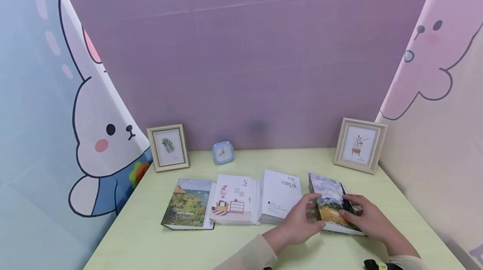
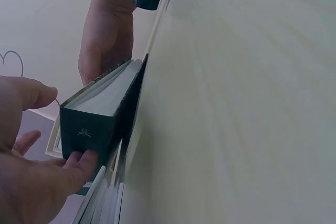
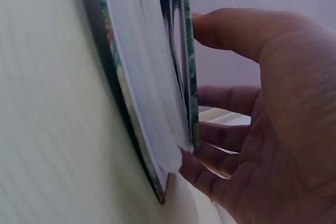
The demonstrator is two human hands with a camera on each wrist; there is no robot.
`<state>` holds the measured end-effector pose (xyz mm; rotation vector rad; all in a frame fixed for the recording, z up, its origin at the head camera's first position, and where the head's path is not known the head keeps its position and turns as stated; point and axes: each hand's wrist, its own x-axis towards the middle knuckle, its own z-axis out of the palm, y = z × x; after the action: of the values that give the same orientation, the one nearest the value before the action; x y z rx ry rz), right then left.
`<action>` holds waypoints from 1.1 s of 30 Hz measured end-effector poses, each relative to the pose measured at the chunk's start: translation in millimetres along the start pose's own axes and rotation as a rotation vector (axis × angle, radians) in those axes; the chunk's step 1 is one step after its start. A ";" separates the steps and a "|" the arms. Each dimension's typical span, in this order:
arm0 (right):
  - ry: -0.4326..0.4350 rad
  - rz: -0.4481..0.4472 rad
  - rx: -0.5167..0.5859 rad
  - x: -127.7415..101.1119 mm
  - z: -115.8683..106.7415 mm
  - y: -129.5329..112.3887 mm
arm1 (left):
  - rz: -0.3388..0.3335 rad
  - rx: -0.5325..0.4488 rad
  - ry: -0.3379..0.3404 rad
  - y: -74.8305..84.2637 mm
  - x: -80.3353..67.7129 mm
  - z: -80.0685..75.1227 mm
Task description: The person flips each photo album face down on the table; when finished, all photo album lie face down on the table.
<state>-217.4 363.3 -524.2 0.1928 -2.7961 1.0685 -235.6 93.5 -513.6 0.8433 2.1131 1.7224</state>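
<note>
Both hands are on the painted-cover album (image 1: 332, 203) at the near right of the pale green tabletop (image 1: 151, 236). The left hand (image 1: 302, 219) has it by the dark spine side: in the left wrist view the thumb (image 2: 79, 163) presses against the spine and the other fingers curl over the cover, so that grip is pinching the album. The right hand (image 1: 367, 215) lies on the far side of the cover, fingers (image 3: 220, 135) bent round the page edge, and the cover stands slightly lifted off the page block there. Just left of the left grip sits a white album (image 1: 279, 194), then an album with a room drawing (image 1: 232, 198), then a landscape album (image 1: 188, 205). Beyond the hands, by the wall: a blue clock (image 1: 222, 152), a leaf picture frame (image 1: 167, 147), and a plant picture frame (image 1: 360, 144).
</note>
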 end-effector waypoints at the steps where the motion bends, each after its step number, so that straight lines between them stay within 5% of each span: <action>1: -0.001 0.008 0.010 -0.4 0.2 -0.1 | 0.014 0.001 0.001 0.0 -0.2 -0.2; 11: -0.064 0.063 0.146 -2.4 1.7 -8.7 | 0.065 -0.047 -0.071 -3.9 1.5 -0.2; 20: -0.066 0.051 0.174 -3.4 4.5 -13.1 | 0.068 -0.135 -0.031 3.0 2.7 0.6; 33: 0.020 -0.112 0.174 2.8 9.4 -15.7 | 0.154 -0.179 0.027 13.8 1.9 -0.8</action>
<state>-218.3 345.2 -520.4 0.3508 -2.6393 1.2783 -234.0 95.6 -499.9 0.9562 1.9180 1.9769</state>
